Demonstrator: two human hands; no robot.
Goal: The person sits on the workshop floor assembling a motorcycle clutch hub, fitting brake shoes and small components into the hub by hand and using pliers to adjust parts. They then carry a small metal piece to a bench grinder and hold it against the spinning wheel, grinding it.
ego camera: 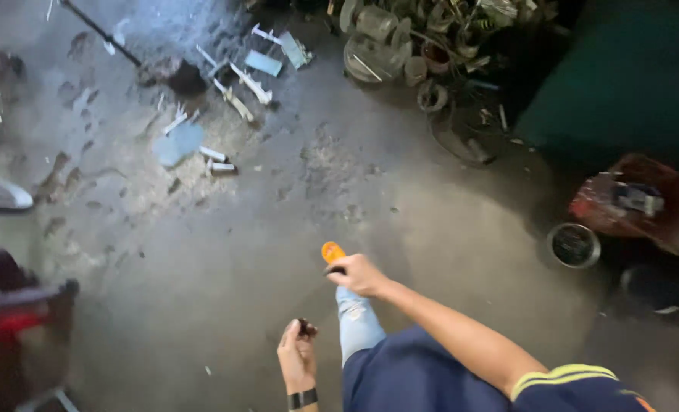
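Here, the orange-handled tool sits in your right hand, out in front of you above the bare concrete floor. Your fingers wrap the dark part just below the rounded orange end, so that hand is closed on it; the rest of the tool is hidden behind the fist, and you cannot tell its full length or what kind of tip it has. It looks like a light, stiff piece with a smooth plastic grip, probably a little slippery if your palm is oily, so the thick part of the handle is the sound place to hold it, as you do now.

Your left hand, with a black wristband, is lower and nearer your body. Its fingertips pinch 1 small dark object, too small to identify; it seems hard and light, easy to drop.

Between the 2 hands your knee in faded jeans shows. Farther off, white scraps and short tubes lie scattered on the stained floor, a heap of metal parts sits at the top, and a round tin stands beside a red crate on the right.
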